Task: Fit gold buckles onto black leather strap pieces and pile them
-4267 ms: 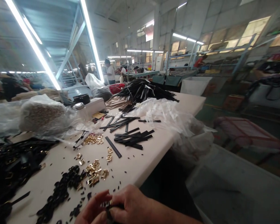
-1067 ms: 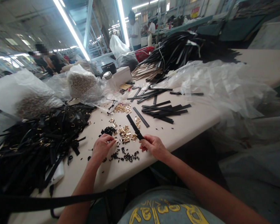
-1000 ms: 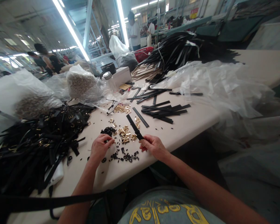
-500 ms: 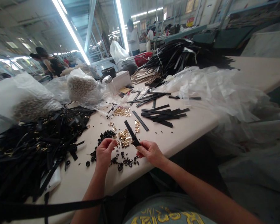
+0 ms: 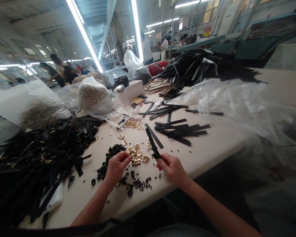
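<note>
My right hand (image 5: 172, 168) pinches the near end of a black strap (image 5: 152, 144) that sticks up and away over the table. My left hand (image 5: 117, 166) is closed in a pinch beside a small heap of gold buckles (image 5: 136, 156); what its fingertips hold is too small to name. Black loops (image 5: 109, 158) lie scattered to the left of that hand and in front of both hands. More gold buckles (image 5: 134, 123) sit farther back.
A big pile of finished black straps (image 5: 39, 154) fills the table's left. Loose black strips (image 5: 180, 129) lie right of centre, clear plastic bags (image 5: 232, 102) beyond them. Bags of metal parts (image 5: 93, 96), a white box (image 5: 135, 89) and other people stand at the back.
The view swung from the table's far end down onto my hands. Over the last second my hands stayed at the buckles, the left drawing back slightly in a pinch while the right kept the strap.
</note>
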`<control>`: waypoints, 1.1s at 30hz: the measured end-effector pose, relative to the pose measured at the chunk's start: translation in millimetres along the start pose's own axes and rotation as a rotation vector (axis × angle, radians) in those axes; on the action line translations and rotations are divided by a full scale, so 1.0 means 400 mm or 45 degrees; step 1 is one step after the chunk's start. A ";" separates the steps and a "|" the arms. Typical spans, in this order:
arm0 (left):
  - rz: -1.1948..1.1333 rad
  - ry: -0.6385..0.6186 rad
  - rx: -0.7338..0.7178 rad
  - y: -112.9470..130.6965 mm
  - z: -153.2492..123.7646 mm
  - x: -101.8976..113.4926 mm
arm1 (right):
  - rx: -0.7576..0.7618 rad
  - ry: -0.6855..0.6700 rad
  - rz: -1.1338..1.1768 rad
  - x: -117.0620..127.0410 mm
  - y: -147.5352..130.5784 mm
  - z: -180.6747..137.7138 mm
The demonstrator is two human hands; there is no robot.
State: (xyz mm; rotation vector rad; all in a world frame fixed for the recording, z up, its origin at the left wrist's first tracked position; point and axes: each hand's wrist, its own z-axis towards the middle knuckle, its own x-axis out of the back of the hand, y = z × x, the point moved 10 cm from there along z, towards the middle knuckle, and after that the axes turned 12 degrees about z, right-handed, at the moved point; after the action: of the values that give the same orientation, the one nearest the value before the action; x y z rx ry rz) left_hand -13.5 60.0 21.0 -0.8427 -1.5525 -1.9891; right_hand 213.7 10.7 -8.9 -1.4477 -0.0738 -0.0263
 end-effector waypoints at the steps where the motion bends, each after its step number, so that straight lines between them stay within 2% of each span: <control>1: 0.033 -0.013 -0.046 0.010 -0.003 -0.004 | 0.011 -0.006 -0.024 0.000 -0.001 -0.002; 4: 0.105 -0.095 -0.194 0.040 -0.011 -0.018 | 0.035 -0.023 -0.105 -0.004 -0.004 -0.006; 6: 0.166 -0.097 -0.231 0.044 -0.004 -0.007 | 0.042 -0.035 -0.140 -0.006 -0.002 -0.007; 11: 0.531 0.054 -0.176 -0.009 0.063 0.072 | 0.065 -0.045 -0.187 -0.008 0.002 -0.007; 15: 0.843 -0.021 -0.154 -0.062 0.118 0.065 | 0.067 -0.043 -0.201 -0.010 -0.002 -0.009; 18: 0.962 -0.074 -0.139 -0.085 0.142 0.043 | 0.076 -0.045 -0.208 -0.012 -0.010 -0.010; 21: 0.971 -0.083 -0.162 -0.082 0.150 0.031 | 0.087 -0.044 -0.214 -0.013 -0.015 -0.010; 25: 0.935 -0.017 -0.203 -0.062 0.140 0.042 | 0.098 -0.045 -0.204 -0.014 -0.015 -0.009; 30: 0.850 0.204 -0.193 -0.052 0.109 0.101 | 0.117 -0.040 -0.204 -0.013 -0.023 -0.009; 33: 0.692 0.322 -0.060 -0.071 0.087 0.141 | 0.128 -0.030 -0.208 -0.015 -0.031 -0.009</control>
State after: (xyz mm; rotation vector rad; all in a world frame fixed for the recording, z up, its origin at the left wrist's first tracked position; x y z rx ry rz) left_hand -66.2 100.6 48.1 -0.8775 -1.0044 -1.6580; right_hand 207.2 5.3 2.4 -1.3386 -0.2098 -0.1370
